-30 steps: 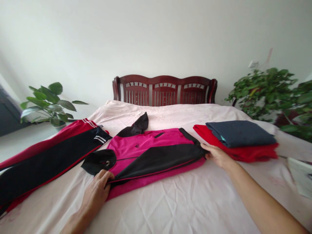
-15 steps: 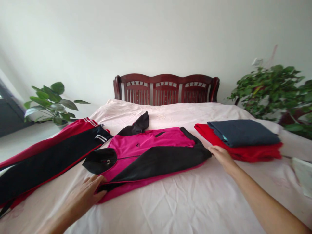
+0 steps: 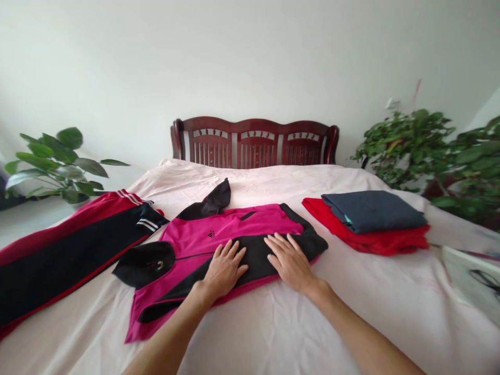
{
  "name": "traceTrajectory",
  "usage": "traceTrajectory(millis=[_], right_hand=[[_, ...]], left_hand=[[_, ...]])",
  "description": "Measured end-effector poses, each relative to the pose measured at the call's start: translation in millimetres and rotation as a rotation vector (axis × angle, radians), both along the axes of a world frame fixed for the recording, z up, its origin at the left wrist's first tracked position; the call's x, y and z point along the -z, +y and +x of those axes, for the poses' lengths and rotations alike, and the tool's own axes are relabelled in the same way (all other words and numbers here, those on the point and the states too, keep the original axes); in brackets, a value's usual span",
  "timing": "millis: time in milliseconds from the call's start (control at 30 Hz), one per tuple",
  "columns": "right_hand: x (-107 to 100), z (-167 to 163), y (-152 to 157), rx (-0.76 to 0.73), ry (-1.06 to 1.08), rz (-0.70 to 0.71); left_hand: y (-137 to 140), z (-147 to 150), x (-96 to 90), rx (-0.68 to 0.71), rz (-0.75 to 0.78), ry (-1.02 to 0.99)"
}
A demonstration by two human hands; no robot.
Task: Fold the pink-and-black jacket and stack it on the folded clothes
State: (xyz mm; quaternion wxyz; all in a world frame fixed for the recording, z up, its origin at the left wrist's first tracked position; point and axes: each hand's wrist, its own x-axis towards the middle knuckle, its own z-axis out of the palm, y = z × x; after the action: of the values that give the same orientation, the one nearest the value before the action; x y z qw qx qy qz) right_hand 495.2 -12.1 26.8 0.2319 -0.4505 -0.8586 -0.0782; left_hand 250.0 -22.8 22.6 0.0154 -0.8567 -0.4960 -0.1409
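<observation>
A magenta and black hooded jacket (image 3: pixel 234 229) lies partly folded near the middle of a bed (image 3: pixel 297 323) covered with a pale pink sheet, its black sleeve laid across the front and its black hood (image 3: pixel 213 200) pointing toward the headboard (image 3: pixel 253 143). Both of the person's hands rest flat on that black sleeve, side by side and just apart. The left hand (image 3: pixel 224 268) lies palm down with its fingers spread and straight, closing on nothing; its grip is fully open and merely presses on the cloth. The right hand (image 3: pixel 289 260) lies the same way, palm down, fingers stretched toward the headboard, grip open and holding nothing. A rounded black part of the jacket (image 3: pixel 146 260) sticks out on the left side of the garment, and a magenta hem reaches toward the near edge of the bed. To the left of the jacket, well apart from the hands, a red and black pair of track trousers (image 3: pixel 66 250) with white stripes lies spread out. To the right, a folded dark grey garment (image 3: pixel 371 211) sits on top of a folded red garment (image 3: pixel 375 239), near the jacket but not touching it. A broad-leaved plant (image 3: pixel 54 164) stands beyond the bed's left side and a bushy green plant (image 3: pixel 414 143) at its right.
</observation>
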Motion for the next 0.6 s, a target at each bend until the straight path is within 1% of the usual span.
traceTrajectory(millis=[100,200,267,367,433,500,600], right_hand=[[14.4,31.4,18.8,0.007,-0.086,-0.016],[23.1,49.3,29.2,-0.007,-0.098,0.0],[25.8,54.3,30.2,0.022,-0.09,0.028],[28.6,63.6,29.1,0.145,-0.09,0.08],[30.7,73.3,30.7,0.202,-0.104,0.105],[32.1,83.6,34.7,0.197,-0.129,0.102],[28.9,96.9,38.8,0.166,-0.159,0.027]], left_hand=[[5.7,-12.8,21.1,-0.083,-0.01,0.006],[1.6,-23.8,29.6,-0.116,-0.01,0.004],[-3.0,-29.4,31.3,-0.145,-0.006,-0.005],[-9.5,-37.7,31.6,-0.179,0.007,-0.02],[-14.0,-43.5,30.6,-0.177,0.003,-0.015],[-20.2,-49.5,28.9,-0.178,-0.015,0.003],[-36.4,-61.6,28.1,-0.187,-0.026,0.025]])
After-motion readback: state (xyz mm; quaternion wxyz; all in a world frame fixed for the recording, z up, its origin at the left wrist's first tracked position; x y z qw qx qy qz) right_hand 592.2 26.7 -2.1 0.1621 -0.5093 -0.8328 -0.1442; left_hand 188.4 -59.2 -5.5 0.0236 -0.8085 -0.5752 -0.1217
